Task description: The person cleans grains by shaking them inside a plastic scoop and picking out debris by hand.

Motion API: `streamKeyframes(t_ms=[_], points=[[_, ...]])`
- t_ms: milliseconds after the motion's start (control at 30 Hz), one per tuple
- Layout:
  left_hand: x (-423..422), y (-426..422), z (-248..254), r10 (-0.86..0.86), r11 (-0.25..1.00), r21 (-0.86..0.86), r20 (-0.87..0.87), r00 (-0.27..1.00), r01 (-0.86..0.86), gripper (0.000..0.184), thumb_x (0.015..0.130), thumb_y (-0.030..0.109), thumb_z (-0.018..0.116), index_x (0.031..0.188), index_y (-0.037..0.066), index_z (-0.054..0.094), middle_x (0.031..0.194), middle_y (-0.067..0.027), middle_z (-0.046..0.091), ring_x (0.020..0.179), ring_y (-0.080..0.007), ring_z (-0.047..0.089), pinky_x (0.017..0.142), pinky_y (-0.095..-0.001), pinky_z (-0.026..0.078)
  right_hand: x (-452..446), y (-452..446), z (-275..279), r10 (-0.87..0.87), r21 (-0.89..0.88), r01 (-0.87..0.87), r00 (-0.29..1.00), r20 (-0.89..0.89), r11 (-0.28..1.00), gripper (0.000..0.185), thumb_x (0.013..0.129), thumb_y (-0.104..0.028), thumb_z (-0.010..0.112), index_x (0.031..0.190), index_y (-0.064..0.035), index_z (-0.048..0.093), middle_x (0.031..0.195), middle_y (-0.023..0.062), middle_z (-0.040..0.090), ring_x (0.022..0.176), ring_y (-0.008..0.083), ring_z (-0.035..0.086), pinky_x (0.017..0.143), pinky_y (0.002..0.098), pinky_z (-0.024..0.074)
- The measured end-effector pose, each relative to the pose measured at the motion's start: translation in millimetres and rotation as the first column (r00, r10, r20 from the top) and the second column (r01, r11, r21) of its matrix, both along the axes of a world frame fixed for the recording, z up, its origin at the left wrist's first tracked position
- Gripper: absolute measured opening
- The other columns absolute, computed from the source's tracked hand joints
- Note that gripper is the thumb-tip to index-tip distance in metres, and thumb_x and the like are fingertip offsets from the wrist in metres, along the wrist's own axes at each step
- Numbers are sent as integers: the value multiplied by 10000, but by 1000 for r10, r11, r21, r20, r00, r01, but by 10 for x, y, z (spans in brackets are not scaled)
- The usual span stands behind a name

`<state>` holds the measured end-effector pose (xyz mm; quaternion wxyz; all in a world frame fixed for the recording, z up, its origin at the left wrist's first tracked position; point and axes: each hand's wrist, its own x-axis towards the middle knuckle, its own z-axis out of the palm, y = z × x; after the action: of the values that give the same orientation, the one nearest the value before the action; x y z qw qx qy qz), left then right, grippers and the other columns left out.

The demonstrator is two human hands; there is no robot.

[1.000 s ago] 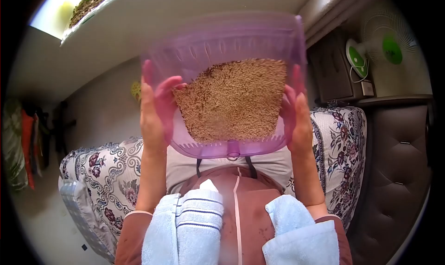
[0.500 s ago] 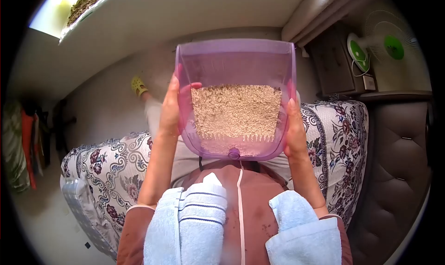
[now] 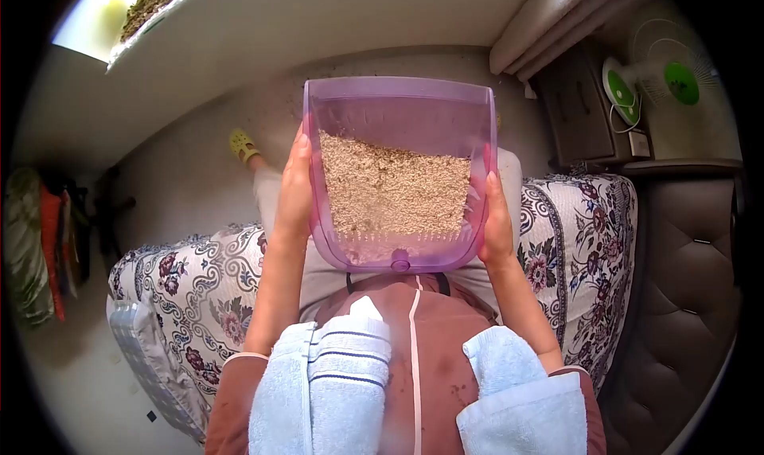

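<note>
Between my two hands I hold a translucent purple plastic container (image 3: 398,93) above my lap. It has high sides and a round knob (image 3: 400,264) at its near end. Pale, coarse granules (image 3: 394,188) lie inside, banked higher on the left than on the right; they look like litter or grain. My left hand (image 3: 295,188) is wrapped round the left wall, and my right hand (image 3: 498,220) grips the right wall. The fingers of both hands are partly hidden behind the walls. A light blue towel (image 3: 342,383) hangs over my shoulders and chest.
I sit on a bed with a floral cover (image 3: 195,296). A dark padded headboard (image 3: 668,288) stands at the right, near a nightstand (image 3: 577,105) and a green-and-white fan (image 3: 680,82). Clothes (image 3: 52,248) hang at the far left. A yellow clog (image 3: 243,146) is on my foot.
The granules have slid toward the left side, so their far edge now slopes down to the right. The container has tilted and shifted slightly left, with both hands still on it.
</note>
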<state>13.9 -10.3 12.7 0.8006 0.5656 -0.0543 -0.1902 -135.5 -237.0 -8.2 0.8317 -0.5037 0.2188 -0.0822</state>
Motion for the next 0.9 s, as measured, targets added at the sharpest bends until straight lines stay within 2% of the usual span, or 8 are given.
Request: streamKeyframes(t_ms=[167, 367, 467, 567, 633, 667, 767, 900], points=[[-110, -110, 784, -44, 998, -36, 204, 978, 52, 528, 1040, 318, 323, 1473, 23, 251, 1457, -92, 371, 1305, -164, 393, 1093, -303, 303, 60, 72, 107, -112, 121, 76, 936, 332, 990, 649, 986, -488, 350, 1521, -246, 74, 1302, 123, 479, 1157, 251, 501, 990, 393, 389], [-115, 109, -340, 4, 997, -73, -6, 1000, -5, 546, 1040, 345, 273, 1480, 24, 227, 1436, -93, 394, 1270, -190, 426, 1066, -304, 337, -81, -36, -491, 3, -87, 0, 1000, 31, 996, 620, 994, -463, 353, 1510, -175, 165, 1365, 123, 447, 1138, 236, 507, 945, 368, 411], [-60, 72, -203, 30, 1000, 0, -75, 997, -30, 549, 1035, 344, 321, 1468, 13, 259, 1454, -103, 382, 1310, -183, 390, 1081, -296, 310, -35, 12, -313, 30, 22, -30, 999, -11, 999, 618, 993, -465, 351, 1501, -152, 191, 1375, 131, 432, 1147, 241, 504, 943, 364, 414], [28, -77, 154, -27, 995, 97, 133, 991, 14, 548, 1032, 342, 350, 1460, 7, 278, 1446, -101, 397, 1315, -168, 383, 1078, -282, 306, -6, 37, -89, -10, 176, 13, 1000, -14, 984, 616, 994, -466, 346, 1491, -124, 216, 1380, 138, 425, 1159, 246, 499, 947, 365, 415], [-110, -186, 579, -44, 999, 37, 212, 976, 37, 563, 1026, 353, 376, 1469, 22, 268, 1410, -99, 433, 1283, -147, 406, 1062, -288, 324, -9, 74, -118, -61, 157, 37, 987, 149, 987, 618, 995, -464, 345, 1487, -111, 225, 1386, 142, 419, 1167, 252, 495, 954, 365, 412], [-91, -144, 400, -39, 998, -39, 139, 990, 45, 561, 1029, 350, 359, 1475, 28, 250, 1407, -99, 432, 1263, -153, 422, 1056, -301, 336, -13, 65, -135, -80, 148, 46, 969, 234, 988, 619, 995, -463, 344, 1485, -104, 230, 1388, 144, 416, 1171, 255, 493, 958, 365, 411], [-65, 14, -397, -27, 993, -118, -1, 1000, 26, 545, 1039, 340, 294, 1489, 46, 202, 1413, -102, 411, 1223, -181, 454, 1043, -333, 364, -1, -23, -268, -2, -140, 3, 1000, 2, 990, 603, 1000, -440, 345, 1491, -111, 225, 1379, 144, 428, 1170, 254, 491, 960, 361, 410], [-132, -38, -516, -23, 983, -182, -74, 997, 9, 541, 1036, 340, 276, 1487, 50, 204, 1432, -122, 388, 1256, -223, 439, 1063, -348, 349, -12, -133, -273, -18, -314, 10, 1000, -23, 949, 568, 1011, -411, 334, 1478, -97, 255, 1337, 139, 481, 1156, 219, 503, 975, 352, 398]])
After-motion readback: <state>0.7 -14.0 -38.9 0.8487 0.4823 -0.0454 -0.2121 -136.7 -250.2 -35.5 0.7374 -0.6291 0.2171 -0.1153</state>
